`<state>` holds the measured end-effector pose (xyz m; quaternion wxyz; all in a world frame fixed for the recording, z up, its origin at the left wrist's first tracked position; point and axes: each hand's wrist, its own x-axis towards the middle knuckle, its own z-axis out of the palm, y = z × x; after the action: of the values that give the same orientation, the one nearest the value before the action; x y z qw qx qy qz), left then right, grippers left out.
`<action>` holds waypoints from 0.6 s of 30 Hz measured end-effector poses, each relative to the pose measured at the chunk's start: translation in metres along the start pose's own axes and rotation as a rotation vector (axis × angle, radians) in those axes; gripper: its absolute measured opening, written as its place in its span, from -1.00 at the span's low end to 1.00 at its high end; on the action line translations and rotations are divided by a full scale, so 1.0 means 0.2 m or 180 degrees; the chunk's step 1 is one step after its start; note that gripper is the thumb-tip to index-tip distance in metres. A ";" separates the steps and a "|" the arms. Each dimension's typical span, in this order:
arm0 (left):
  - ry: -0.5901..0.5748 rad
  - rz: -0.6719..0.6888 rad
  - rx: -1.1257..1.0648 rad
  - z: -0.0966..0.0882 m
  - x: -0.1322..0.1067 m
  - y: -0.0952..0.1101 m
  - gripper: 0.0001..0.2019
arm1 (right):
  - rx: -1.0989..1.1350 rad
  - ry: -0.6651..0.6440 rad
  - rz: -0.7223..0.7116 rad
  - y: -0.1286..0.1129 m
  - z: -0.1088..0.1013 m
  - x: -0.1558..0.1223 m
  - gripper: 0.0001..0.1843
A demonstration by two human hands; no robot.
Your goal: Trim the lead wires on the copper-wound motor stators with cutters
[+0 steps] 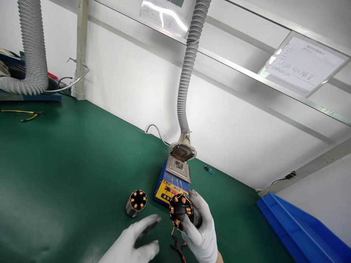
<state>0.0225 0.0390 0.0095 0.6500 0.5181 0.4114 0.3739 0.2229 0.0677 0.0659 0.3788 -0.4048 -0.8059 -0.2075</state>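
On a broad green worktop (82, 157), a step of handling a wound core seems in hand.
Blue plastic trays (304, 226) sit well apart at right; a grey ribbed hose (189, 65) ends above a blue, yellow-panelled box (161, 179). The white-gloved left hand (137, 239) is empty, fingers parted; the white-gloved right hand (204, 230) grips a dark round core with copper coils (181, 209) before the box. The next move probably calls for keeping its thin wires free. A similar silver-sided cylinder (132, 209) stands upright nearby; dark pliers (178, 247), near the core, could obstruct.
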 end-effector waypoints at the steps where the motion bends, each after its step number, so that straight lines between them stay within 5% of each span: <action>1: -0.0199 0.0211 0.0001 0.03 0.02 0.07 -0.49 | -0.0065 -0.0039 -0.0115 -0.01 -0.01 0.00 -0.43; 5: -0.0384 0.0402 -0.0310 0.12 0.05 0.24 -0.81 | -0.0391 -0.0151 -0.0715 -0.03 -0.06 -0.01 -0.49; 9: -0.0350 0.0311 -0.1033 0.17 0.05 0.21 -0.79 | -0.0471 -0.0434 -0.0696 -0.08 -0.11 0.01 -0.50; 13: -0.0450 -0.0079 -0.1232 0.16 0.04 0.17 -0.69 | 0.0684 -0.1312 0.0150 -0.08 -0.16 0.08 -0.41; 18: -0.0295 -0.0045 -0.0505 0.13 0.08 0.20 -0.81 | 0.2764 -0.2296 0.1693 -0.02 -0.16 0.13 -0.41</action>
<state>0.0508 0.0522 0.0492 0.7100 0.4788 0.3537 0.3763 0.2247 0.0580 0.1069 0.2515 -0.4453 -0.7655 0.3903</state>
